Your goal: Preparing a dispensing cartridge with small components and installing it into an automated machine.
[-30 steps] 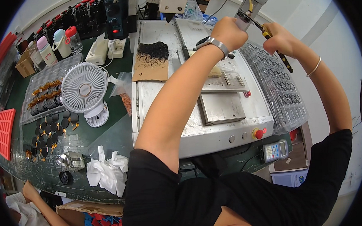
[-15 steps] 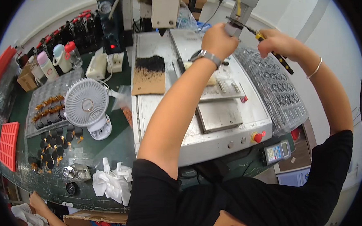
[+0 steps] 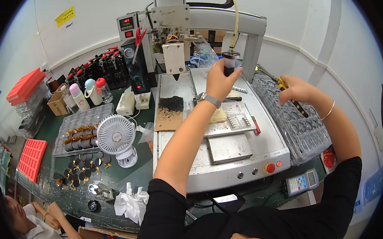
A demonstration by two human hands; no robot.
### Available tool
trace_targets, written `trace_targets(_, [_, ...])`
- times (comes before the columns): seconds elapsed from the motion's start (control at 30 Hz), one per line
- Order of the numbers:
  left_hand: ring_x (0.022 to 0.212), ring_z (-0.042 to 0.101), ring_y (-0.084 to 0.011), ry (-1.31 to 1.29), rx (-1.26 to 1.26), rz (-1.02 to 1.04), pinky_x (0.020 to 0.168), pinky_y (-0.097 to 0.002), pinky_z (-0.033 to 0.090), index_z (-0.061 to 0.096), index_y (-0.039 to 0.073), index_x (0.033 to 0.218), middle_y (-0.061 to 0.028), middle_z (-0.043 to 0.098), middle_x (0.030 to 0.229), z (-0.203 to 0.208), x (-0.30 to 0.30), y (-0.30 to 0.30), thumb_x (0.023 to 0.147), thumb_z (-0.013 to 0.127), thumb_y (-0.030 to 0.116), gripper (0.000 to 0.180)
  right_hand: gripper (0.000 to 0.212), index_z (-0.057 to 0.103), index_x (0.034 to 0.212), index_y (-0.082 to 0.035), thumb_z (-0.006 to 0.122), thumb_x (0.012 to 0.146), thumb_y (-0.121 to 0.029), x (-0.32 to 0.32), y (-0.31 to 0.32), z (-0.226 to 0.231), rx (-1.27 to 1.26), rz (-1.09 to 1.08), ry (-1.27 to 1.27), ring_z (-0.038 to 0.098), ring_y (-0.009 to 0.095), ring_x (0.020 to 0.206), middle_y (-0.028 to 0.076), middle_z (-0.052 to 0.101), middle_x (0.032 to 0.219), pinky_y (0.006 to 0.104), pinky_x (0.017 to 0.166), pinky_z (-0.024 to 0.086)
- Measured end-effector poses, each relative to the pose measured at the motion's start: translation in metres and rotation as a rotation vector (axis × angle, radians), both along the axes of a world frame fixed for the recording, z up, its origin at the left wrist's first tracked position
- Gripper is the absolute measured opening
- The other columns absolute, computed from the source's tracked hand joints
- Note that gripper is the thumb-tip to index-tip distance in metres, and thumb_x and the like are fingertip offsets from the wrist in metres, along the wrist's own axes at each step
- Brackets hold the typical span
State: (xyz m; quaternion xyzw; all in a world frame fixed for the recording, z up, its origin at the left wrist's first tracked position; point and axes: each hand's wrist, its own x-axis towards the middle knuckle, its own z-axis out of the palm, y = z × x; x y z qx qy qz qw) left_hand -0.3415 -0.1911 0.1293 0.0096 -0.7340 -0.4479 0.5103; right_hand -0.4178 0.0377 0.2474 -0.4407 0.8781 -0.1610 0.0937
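Observation:
My left hand (image 3: 219, 81) is closed around a dispensing syringe (image 3: 229, 69) with dark contents, held upright over the back of the machine bed. A black cap (image 3: 231, 55) tops the syringe, and a yellowish hose (image 3: 236, 15) runs up from it. Off to the right, my right hand (image 3: 297, 89) grips pliers (image 3: 301, 108) with yellow-and-black handles. Their jaws point up and away to the left, apart from the syringe. Below the pliers lies a clear plastic tray (image 3: 303, 135) of round parts. The syringe's lower end is hidden behind my left hand.
The benchtop machine (image 3: 180, 152) carries a metal fixture (image 3: 230, 148) and cardboard smeared black (image 3: 170, 114). Left of it stand a white fan (image 3: 116, 136), black round parts (image 3: 82, 168) and crumpled tissue (image 3: 132, 204). A handheld keypad (image 3: 302, 182) lies front right. Another person (image 3: 37, 227) sits lower left.
The view has tilted up, showing more of the machine's top. The pliers' jaws, close to the syringe's cap before, are now farther from it. My left hand still holds the syringe.

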Motion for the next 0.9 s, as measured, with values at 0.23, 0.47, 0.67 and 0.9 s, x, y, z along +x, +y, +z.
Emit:
trace_targets(0.23, [0.058,0.057,-0.0299,0.129,-0.135,0.323,0.054,-0.0376,0.044,0.052,0.001,0.096,-0.0117,0.059,0.067,0.004,0.003,0.007,0.084,0.068,0.027,0.032,0.040,0.053,0.084,0.004,0.069,0.057,-0.021,0.014,-0.013,-0.005,-0.071,0.083,0.184,0.054,0.026,0.066,0.017,0.055,0.073,0.0355,0.060,0.043])
trace_targets(0.47, [0.069,0.063,-0.0350,0.165,-0.117,0.392,0.059,-0.0408,0.048,0.050,0.001,0.101,-0.0173,0.064,0.077,0.021,0.017,0.008,0.087,0.062,0.032,0.036,0.031,0.047,0.077,0.002,0.067,0.064,-0.017,0.053,-0.049,-0.015,-0.499,0.108,0.499,0.052,0.035,0.060,0.018,0.053,0.065,0.0389,0.057,0.043])
trace_targets(0.67, [0.070,0.062,-0.0346,0.135,-0.127,0.413,0.061,-0.0414,0.048,0.049,0.000,0.101,-0.0175,0.063,0.080,0.025,0.024,0.010,0.088,0.060,0.028,0.033,0.030,0.048,0.077,0.002,0.066,0.065,-0.018,0.052,-0.060,-0.017,-0.454,0.107,0.532,0.054,0.037,0.063,0.020,0.055,0.066,0.0409,0.059,0.044])
trace_targets(0.9, [0.088,0.051,-0.0409,0.248,-0.213,0.370,0.078,-0.0457,0.042,0.040,-0.008,0.114,-0.0251,0.051,0.096,0.020,0.012,0.001,0.085,0.052,0.011,0.037,0.034,0.045,0.076,0.001,0.067,0.065,-0.022,0.061,-0.065,-0.020,-0.412,0.074,0.546,0.056,0.039,0.066,0.020,0.055,0.068,0.0430,0.060,0.044])
